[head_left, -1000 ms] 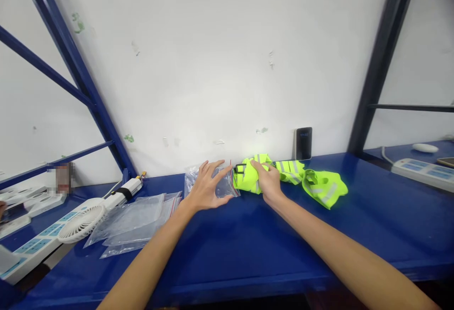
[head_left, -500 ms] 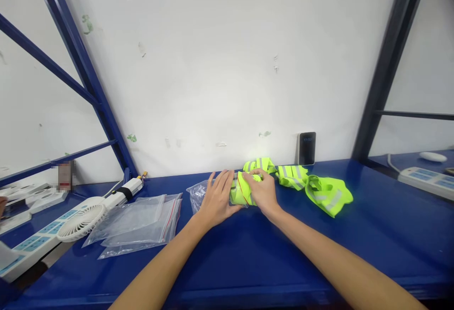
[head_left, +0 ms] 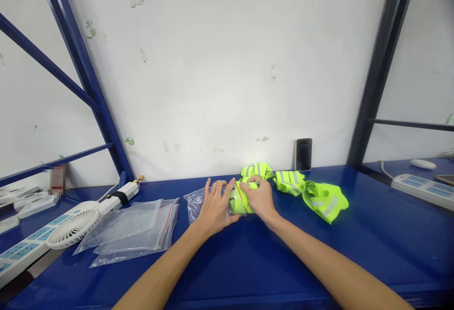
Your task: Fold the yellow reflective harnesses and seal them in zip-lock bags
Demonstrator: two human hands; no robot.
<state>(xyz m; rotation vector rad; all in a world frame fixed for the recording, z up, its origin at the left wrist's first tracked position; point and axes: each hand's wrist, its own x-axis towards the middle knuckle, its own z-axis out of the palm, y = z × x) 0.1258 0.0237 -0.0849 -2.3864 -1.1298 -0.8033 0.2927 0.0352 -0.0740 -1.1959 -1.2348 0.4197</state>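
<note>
A neon-yellow reflective fabric roll [head_left: 242, 201] lies partly inside a clear zip bag [head_left: 194, 204], whose red seal line crosses the fabric. My left hand [head_left: 215, 206] is wrapped over the bag and the covered end of the roll, its fingers arched and its thumb low in front. On the roll's right end, my right hand [head_left: 260, 199] grips the fabric between thumb and fingers. The bag's loose end sticks out crumpled to the left of my left hand. Both hands rest close to the blue table [head_left: 227, 262].
Behind and right lie more neon-yellow reflective pieces [head_left: 289, 181], one of them crumpled [head_left: 327, 201]. Several flat zip bags [head_left: 135, 229] are stacked at left, beside a white fan [head_left: 74, 228] and a power strip [head_left: 21, 253]. A phone [head_left: 303, 154] leans against the wall.
My view has tilted up slightly, so the scene sits a little lower. Both hands keep their hold on the bag and roll, with only small finger shifts.
</note>
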